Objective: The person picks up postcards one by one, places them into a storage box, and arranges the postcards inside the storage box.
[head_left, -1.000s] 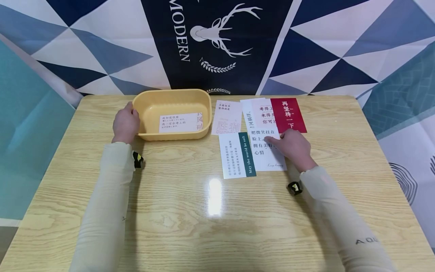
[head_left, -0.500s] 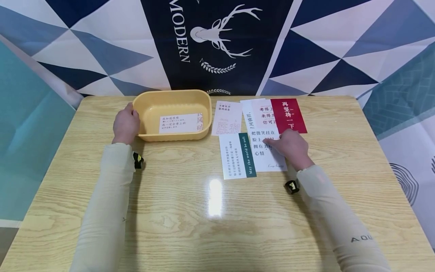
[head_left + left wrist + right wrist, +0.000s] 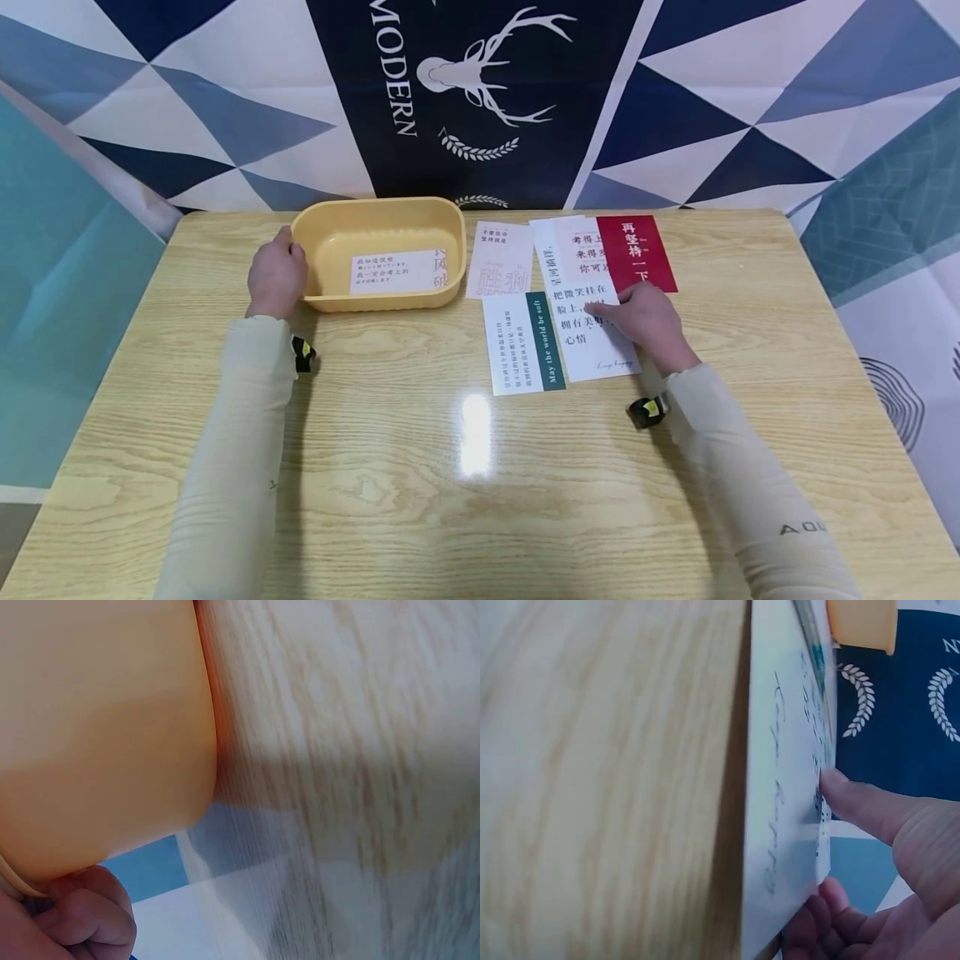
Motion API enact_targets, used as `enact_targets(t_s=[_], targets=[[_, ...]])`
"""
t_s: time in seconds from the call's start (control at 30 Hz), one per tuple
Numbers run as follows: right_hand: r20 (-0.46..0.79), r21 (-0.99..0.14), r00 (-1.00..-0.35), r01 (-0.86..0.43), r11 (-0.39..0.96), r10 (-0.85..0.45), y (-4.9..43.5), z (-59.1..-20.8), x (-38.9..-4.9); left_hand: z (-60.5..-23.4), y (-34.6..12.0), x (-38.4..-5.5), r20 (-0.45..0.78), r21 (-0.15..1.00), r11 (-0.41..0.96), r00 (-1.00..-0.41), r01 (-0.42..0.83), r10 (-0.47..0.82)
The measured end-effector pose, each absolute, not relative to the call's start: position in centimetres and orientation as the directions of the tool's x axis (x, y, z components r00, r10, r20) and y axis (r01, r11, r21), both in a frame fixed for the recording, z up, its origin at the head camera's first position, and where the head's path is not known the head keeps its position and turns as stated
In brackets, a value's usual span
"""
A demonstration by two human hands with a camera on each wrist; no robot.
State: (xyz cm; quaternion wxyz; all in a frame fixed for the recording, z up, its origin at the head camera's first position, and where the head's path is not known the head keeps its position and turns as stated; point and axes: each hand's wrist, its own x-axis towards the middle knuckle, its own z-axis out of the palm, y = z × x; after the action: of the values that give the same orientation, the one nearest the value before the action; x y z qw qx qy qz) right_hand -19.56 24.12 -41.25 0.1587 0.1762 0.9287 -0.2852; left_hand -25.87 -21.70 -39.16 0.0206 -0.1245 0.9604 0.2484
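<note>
My left hand (image 3: 276,279) holds the left end of a yellow plastic basket (image 3: 375,304). In the left wrist view, curled fingers (image 3: 94,915) grip the basket's rim beside its smooth wall (image 3: 112,727). A pale card with printed text (image 3: 393,273) lies inside the basket. On the right, my right hand (image 3: 651,325) pinches the right edge of a white card (image 3: 592,354) printed with black characters. The right wrist view has the thumb on top of this card (image 3: 772,787) and the other fingers at its edge; the card stands slightly off the table there.
Left of the held card lies a white card with a green band (image 3: 521,343). Behind are a pale pink card (image 3: 500,258), a red card (image 3: 639,254) and overlapping white and pink cards (image 3: 583,250). A patterned cloth (image 3: 480,100) hangs behind the wooden table (image 3: 420,517).
The white card under my right hand has turned slightly and shifted a little to the right, toward me. My left hand and the basket stay in place.
</note>
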Motion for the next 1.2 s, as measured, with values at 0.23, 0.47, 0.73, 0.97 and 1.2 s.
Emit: enact_targets(t_s=[0.23, 0.47, 0.73, 0.97, 1.2], targets=[[-0.408, -0.617, -0.886, 0.446, 0.648, 0.222, 25.0, -41.2, -19.7, -39.3, -21.8, -25.9, -0.094, 0.471, 0.846, -0.968, -0.249, -0.232], [-0.433, -0.635, -0.877, 0.462, 0.620, 0.210, 25.7, -41.3, -19.8, -39.3, -21.8, -25.9, -0.098, 0.473, 0.845, -0.968, -0.249, -0.231], [-0.425, -0.629, -0.888, 0.431, 0.647, 0.177, 25.9, -40.8, -19.7, -39.2, -21.9, -25.9, -0.105, 0.479, 0.842, -0.968, -0.249, -0.226], [-0.389, -0.671, -0.904, 0.410, 0.618, 0.177, 25.6, -40.2, -19.6, -39.1, -21.8, -25.8, -0.107, 0.480, 0.841, -0.968, -0.250, -0.227], [-0.383, -0.670, -0.904, 0.414, 0.617, 0.191, 25.5, -39.8, -19.6, -39.3, -21.9, -25.9, -0.093, 0.479, 0.846, -0.972, -0.234, -0.216]])
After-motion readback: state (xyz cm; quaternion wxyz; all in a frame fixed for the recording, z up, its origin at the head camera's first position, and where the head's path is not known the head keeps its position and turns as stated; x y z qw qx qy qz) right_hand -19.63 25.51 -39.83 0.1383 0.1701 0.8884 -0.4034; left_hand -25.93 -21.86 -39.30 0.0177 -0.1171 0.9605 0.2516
